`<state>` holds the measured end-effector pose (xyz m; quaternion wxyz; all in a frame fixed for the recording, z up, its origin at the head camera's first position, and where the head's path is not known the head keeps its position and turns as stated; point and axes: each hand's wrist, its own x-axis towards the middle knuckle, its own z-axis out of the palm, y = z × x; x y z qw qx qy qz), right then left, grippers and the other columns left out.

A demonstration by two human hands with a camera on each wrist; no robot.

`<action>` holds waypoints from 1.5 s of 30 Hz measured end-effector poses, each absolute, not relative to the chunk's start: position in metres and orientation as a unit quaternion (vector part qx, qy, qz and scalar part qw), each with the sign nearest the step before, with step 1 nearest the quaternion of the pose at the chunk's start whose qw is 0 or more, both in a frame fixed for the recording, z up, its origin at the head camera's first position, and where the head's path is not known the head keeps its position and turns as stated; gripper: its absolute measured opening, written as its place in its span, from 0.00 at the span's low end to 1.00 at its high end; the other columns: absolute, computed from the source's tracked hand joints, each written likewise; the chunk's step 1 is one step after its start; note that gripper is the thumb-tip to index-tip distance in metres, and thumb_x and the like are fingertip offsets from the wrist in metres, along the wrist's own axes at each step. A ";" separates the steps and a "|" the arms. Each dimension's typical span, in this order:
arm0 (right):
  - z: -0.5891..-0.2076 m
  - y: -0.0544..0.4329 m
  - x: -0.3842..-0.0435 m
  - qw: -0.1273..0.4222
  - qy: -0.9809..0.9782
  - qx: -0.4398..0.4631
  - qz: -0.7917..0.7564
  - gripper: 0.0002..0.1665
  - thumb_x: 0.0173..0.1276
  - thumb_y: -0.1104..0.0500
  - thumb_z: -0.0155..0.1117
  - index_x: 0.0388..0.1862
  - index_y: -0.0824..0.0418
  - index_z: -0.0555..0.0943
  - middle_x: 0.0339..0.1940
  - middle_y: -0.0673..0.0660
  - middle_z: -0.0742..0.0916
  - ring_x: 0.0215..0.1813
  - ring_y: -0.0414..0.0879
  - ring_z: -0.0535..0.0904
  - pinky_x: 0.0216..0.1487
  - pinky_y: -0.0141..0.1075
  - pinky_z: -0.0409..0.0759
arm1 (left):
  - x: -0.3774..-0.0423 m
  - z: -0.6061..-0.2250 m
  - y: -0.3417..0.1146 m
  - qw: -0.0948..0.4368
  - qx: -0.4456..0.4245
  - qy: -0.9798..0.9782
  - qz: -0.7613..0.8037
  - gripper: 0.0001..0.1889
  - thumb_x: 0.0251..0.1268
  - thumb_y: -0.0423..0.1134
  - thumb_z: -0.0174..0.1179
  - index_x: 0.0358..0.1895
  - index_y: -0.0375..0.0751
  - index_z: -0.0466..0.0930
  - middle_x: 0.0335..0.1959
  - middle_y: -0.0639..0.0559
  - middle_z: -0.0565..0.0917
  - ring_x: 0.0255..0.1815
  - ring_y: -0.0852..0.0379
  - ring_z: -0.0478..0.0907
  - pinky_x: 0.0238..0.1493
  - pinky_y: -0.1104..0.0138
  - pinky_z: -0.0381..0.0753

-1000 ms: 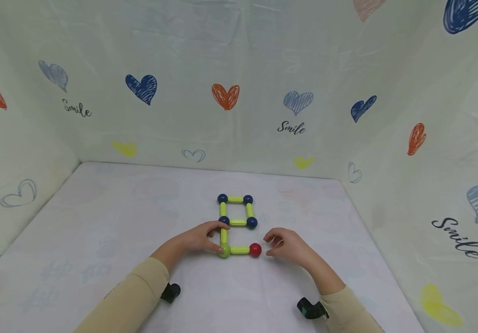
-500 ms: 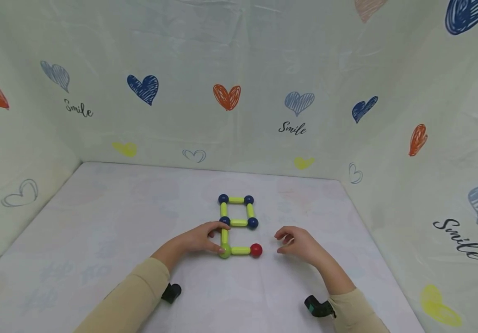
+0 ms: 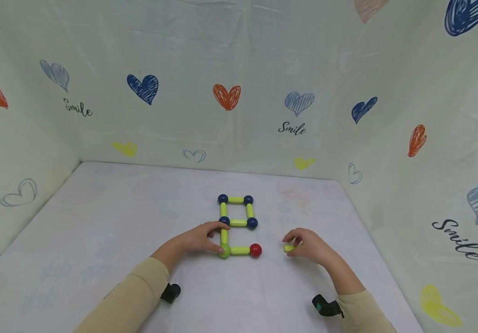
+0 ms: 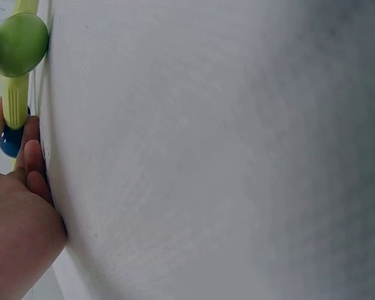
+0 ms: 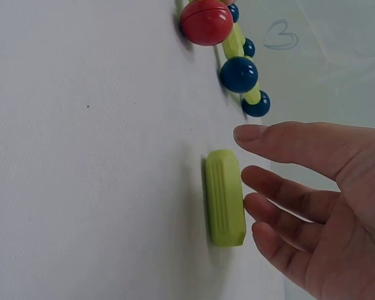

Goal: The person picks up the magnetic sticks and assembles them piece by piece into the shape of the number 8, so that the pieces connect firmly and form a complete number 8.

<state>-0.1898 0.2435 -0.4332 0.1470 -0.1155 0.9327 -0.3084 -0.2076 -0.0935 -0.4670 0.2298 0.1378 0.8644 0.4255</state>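
Observation:
A flat figure of magnetic rods and balls lies on the white table: yellow-green rods (image 3: 238, 223), several dark blue balls (image 3: 252, 223), a green ball (image 3: 225, 250) and a red ball (image 3: 255, 250). My left hand (image 3: 199, 238) holds its left side, thumb on the green ball and index finger on a blue ball. To the right, my right hand (image 3: 307, 245) is beside a loose yellow-green magnetic rod (image 5: 225, 199). In the right wrist view its fingertips (image 5: 253, 178) are at the rod's side, possibly touching, with the thumb apart from it.
White cloth walls with printed hearts (image 3: 226, 97) rise behind the table (image 3: 118, 222) and at both sides. Dark wrist cameras (image 3: 326, 305) hang by both sleeves.
My right hand has moved right, away from the red ball. A yellow-green magnetic rod now shows by its fingers. The left hand and the figure have kept their place.

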 end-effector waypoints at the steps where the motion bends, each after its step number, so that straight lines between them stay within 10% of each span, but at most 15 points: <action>1: -0.434 0.244 -0.190 0.146 0.933 -0.115 -0.307 0.16 0.53 0.66 0.77 0.41 0.58 0.85 0.37 0.48 0.82 0.40 0.47 0.74 0.38 0.36 0.75 | -0.208 -0.467 -0.094 0.230 0.138 0.864 0.425 0.32 0.50 0.41 0.76 0.61 0.54 0.75 0.54 0.53 0.72 0.51 0.51 0.66 0.53 0.58 0.70; 45: -0.440 0.230 -0.199 0.147 0.937 -0.096 -0.301 0.15 0.55 0.71 0.73 0.38 0.55 0.85 0.30 0.50 0.78 0.36 0.46 0.71 0.35 0.38 0.72 | -0.208 -0.469 -0.093 0.229 0.137 0.869 0.417 0.32 0.50 0.42 0.76 0.61 0.56 0.75 0.55 0.53 0.72 0.51 0.51 0.66 0.53 0.57 0.70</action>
